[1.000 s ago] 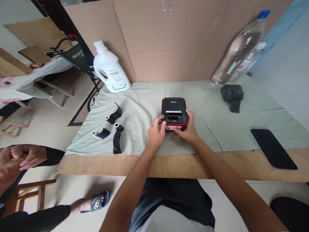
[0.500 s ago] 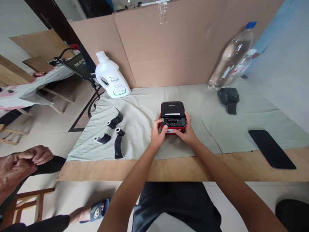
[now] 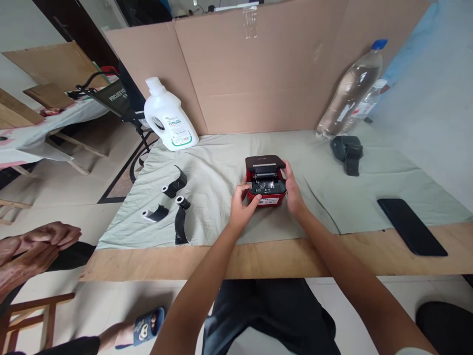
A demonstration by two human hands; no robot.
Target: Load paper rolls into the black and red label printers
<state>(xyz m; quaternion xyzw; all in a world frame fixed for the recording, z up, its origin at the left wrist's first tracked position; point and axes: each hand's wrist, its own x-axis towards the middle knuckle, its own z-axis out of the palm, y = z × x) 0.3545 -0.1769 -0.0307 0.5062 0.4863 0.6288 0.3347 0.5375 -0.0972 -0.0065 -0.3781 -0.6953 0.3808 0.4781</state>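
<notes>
The red label printer, lid raised, is held on the table between both grips: left hand closed on its near-left corner, right hand against its right side.

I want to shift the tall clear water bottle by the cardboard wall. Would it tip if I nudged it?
Probably. The water bottle is tall and narrow on a small base, and it looks tilted against the cardboard wall, so a push up high could topple it. Its smooth round body would likely roll on the cloth.
</notes>
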